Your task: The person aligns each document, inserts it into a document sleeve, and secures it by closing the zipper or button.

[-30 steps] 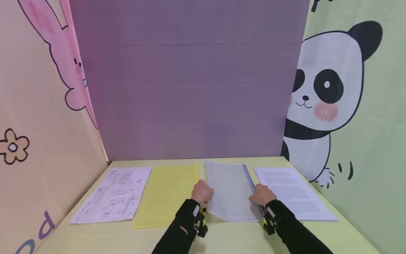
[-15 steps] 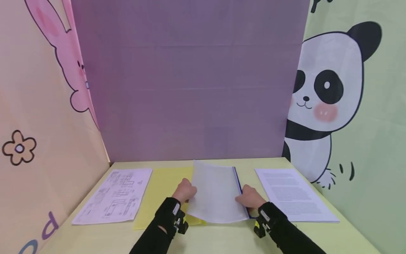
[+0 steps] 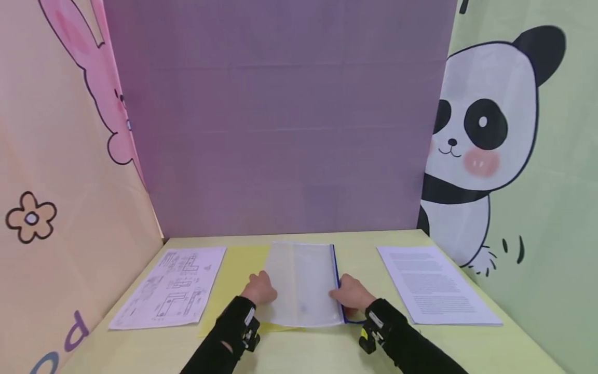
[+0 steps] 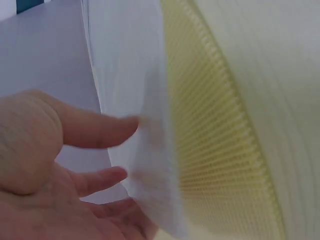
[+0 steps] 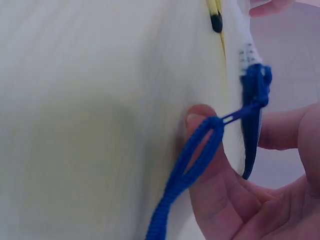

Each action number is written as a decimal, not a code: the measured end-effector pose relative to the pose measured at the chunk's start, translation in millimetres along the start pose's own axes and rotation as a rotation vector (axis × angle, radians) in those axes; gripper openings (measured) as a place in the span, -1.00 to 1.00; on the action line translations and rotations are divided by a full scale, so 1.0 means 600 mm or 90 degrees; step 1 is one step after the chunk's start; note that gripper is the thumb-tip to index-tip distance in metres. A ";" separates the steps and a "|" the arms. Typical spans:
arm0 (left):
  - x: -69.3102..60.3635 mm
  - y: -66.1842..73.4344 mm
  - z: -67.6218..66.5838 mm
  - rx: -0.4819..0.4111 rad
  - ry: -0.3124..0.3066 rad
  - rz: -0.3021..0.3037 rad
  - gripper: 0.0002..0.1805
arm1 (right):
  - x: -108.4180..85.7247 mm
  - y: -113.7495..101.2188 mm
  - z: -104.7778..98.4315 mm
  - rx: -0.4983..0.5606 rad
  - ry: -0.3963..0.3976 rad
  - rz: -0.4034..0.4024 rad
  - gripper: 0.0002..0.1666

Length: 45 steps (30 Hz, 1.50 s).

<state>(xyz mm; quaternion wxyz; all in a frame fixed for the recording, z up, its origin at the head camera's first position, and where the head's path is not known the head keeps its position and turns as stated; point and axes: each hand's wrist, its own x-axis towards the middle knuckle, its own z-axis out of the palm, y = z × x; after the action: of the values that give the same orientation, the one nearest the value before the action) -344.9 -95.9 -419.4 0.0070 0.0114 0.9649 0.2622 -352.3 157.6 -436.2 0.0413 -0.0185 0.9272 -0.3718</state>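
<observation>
A translucent white zip document pouch (image 3: 303, 285) with a blue zipper along its right edge is held tilted a little above the table in the head view. My left hand (image 3: 259, 289) pinches its left edge; in the left wrist view the thumb (image 4: 105, 131) lies over the sheet. At the zipper edge, my right hand (image 3: 352, 293) grips the pouch, its thumb and fingers on opposite sides. A blue cord loop (image 5: 192, 160) hangs from the zipper pull. Beneath the pouch's left part lies a yellow mesh pouch (image 3: 233, 275), partly covered.
On the left of the pale table (image 3: 289, 353) lies a sheet of technical drawings (image 3: 173, 291). A printed text sheet (image 3: 436, 285) lies at the right. A purple panel (image 3: 289, 130) stands behind, with cartoon-printed walls on both sides.
Both hands have moved left with the white pouch, which now overlaps the yellow mesh pouch. The paper sheets have stayed in place.
</observation>
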 end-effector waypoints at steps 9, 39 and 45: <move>-0.056 0.063 0.019 0.186 -0.023 0.028 -0.43 | -0.004 -0.001 0.010 0.051 0.064 -0.020 -0.75; -0.062 0.076 0.054 0.110 -0.088 0.036 -0.25 | -0.091 -0.018 0.024 0.199 -0.277 -0.042 -0.65; -0.055 0.058 0.054 0.098 -0.099 0.073 -0.26 | -0.109 -0.024 0.034 0.169 -0.300 -0.082 -0.68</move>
<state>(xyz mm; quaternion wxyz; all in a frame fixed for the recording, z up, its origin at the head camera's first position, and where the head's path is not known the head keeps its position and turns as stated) -310.8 -50.2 -429.5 0.0659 0.0871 0.9765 0.1858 -285.1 137.5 -437.1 0.2342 -0.1579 0.8322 -0.4771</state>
